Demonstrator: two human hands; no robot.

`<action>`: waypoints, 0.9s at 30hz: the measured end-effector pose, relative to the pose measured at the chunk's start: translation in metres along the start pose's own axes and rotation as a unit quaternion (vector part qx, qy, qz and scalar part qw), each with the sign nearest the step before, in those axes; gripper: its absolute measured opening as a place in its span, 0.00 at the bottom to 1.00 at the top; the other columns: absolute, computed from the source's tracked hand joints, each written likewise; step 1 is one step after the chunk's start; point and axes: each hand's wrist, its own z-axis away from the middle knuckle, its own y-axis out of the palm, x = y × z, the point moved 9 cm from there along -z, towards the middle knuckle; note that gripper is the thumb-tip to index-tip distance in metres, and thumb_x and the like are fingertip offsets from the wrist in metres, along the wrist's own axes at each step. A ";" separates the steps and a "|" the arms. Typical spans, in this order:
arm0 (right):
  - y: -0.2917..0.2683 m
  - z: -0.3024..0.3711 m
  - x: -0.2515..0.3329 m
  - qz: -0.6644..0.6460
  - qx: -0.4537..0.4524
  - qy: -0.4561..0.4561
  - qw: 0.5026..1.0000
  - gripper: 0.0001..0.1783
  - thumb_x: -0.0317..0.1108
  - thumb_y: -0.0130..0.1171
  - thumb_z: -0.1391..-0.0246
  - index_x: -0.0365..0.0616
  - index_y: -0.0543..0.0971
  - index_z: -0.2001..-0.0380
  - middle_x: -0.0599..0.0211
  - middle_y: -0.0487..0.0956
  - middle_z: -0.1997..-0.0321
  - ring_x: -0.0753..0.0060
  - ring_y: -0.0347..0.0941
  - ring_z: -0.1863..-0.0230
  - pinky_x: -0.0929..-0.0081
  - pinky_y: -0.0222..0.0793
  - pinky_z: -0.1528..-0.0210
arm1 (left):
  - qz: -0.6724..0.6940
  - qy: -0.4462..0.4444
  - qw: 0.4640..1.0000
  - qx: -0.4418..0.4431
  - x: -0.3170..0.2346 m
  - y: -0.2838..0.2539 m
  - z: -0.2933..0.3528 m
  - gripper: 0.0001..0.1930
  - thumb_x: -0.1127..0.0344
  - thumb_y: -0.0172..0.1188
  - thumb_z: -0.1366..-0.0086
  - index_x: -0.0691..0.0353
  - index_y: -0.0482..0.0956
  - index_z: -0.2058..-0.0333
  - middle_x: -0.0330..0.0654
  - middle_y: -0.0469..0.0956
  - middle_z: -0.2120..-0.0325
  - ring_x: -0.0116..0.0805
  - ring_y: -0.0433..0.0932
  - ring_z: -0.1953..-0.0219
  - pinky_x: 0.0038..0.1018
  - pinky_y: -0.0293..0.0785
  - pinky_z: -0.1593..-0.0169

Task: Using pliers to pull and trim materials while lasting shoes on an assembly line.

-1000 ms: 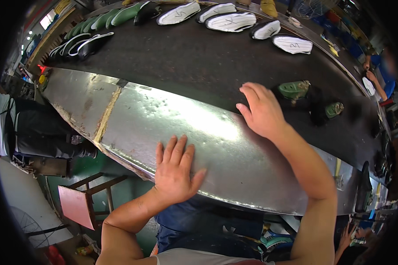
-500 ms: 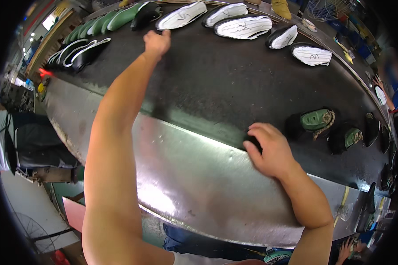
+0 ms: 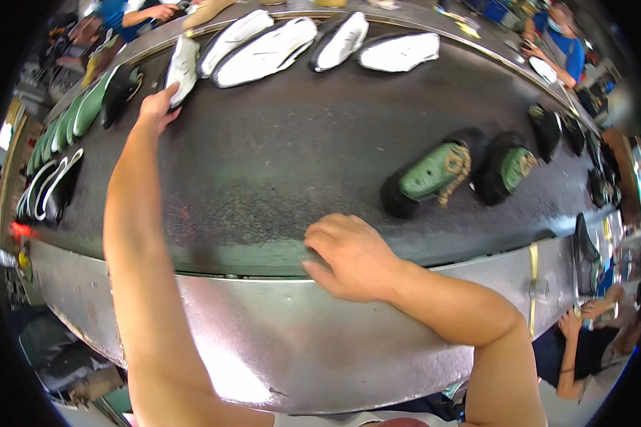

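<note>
At the far left, my left hand (image 3: 159,110) has its fingers closed on the near end of a white shoe sole (image 3: 184,64) with a dark rim. Several more white soles lie in a row beside it, among them a large one (image 3: 267,53) and one at the row's right end (image 3: 399,53). My right hand (image 3: 349,256) holds nothing and rests at the near edge of the dark belt (image 3: 263,153), fingers bent and thumb apart. Beyond it, to the right, stand two black shoes with green tops and tan laces, a nearer one (image 3: 434,171) and a farther one (image 3: 511,168).
A row of green soles (image 3: 85,112) and white-edged black pieces (image 3: 53,188) are at the left. A bare metal ledge (image 3: 320,341) runs along my side. More dark shoes (image 3: 546,133) stand at the far right. Other people, including one in blue (image 3: 564,50), work around the belt.
The view has swung right, and the belt's contents appear farther left. My left hand, earlier beside the first white sole, now grips its end; that sole points more away from me.
</note>
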 end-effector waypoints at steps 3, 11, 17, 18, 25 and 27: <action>0.004 0.004 -0.002 0.019 -0.003 0.020 1.000 0.13 0.38 0.63 0.47 0.38 0.79 0.64 0.57 0.80 0.57 0.51 0.75 0.52 0.55 0.71 0.51 | -0.017 -0.034 0.992 0.119 0.005 0.000 0.067 0.18 0.56 0.66 0.35 0.60 0.79 0.53 0.37 0.80 0.60 0.26 0.77 0.61 0.25 0.79 0.64; -0.004 0.004 0.004 0.045 -0.046 -0.027 0.998 0.14 0.39 0.57 0.42 0.37 0.80 0.68 0.54 0.80 0.60 0.50 0.74 0.52 0.55 0.70 0.49 | 0.269 0.108 0.938 0.188 0.058 -0.108 0.384 0.28 0.53 0.60 0.31 0.70 0.69 0.41 0.50 0.79 0.52 0.47 0.81 0.55 0.38 0.83 0.57; -0.035 0.067 0.106 -0.058 -0.216 -0.101 0.969 0.17 0.37 0.58 0.37 0.38 0.74 0.51 0.52 0.76 0.48 0.49 0.73 0.48 0.58 0.70 0.46 | 0.263 0.102 0.958 0.047 0.108 -0.131 0.624 0.42 0.50 0.68 0.41 0.75 0.61 0.39 0.52 0.78 0.60 0.30 0.78 0.82 0.22 0.72 0.87; -0.046 0.100 0.122 -0.163 -0.218 -0.057 0.960 0.21 0.39 0.59 0.37 0.38 0.72 0.45 0.50 0.76 0.47 0.51 0.74 0.48 0.62 0.71 0.47 | 0.173 0.028 0.961 0.214 0.128 -0.127 0.646 0.43 0.52 0.69 0.44 0.75 0.61 0.38 0.53 0.78 0.53 0.42 0.83 0.56 0.38 0.85 0.61; 0.035 0.343 0.193 -0.253 -0.074 0.062 0.963 0.46 0.42 0.69 0.46 0.37 0.58 0.31 0.47 0.61 0.29 0.49 0.65 0.32 0.60 0.61 0.31 | 0.049 -0.096 0.910 0.400 0.215 -0.053 0.803 0.60 0.71 0.76 0.62 0.74 0.51 0.30 0.53 0.63 0.34 0.43 0.61 0.31 0.33 0.53 0.29; 0.061 0.417 0.174 -0.266 -0.083 0.225 0.934 0.37 0.41 0.70 0.46 0.39 0.70 0.36 0.50 0.71 0.35 0.53 0.68 0.34 0.62 0.65 0.34 | -0.047 -0.086 0.873 0.478 0.231 -0.033 0.837 0.60 0.63 0.78 0.57 0.74 0.50 0.29 0.55 0.58 0.31 0.44 0.54 0.28 0.35 0.49 0.28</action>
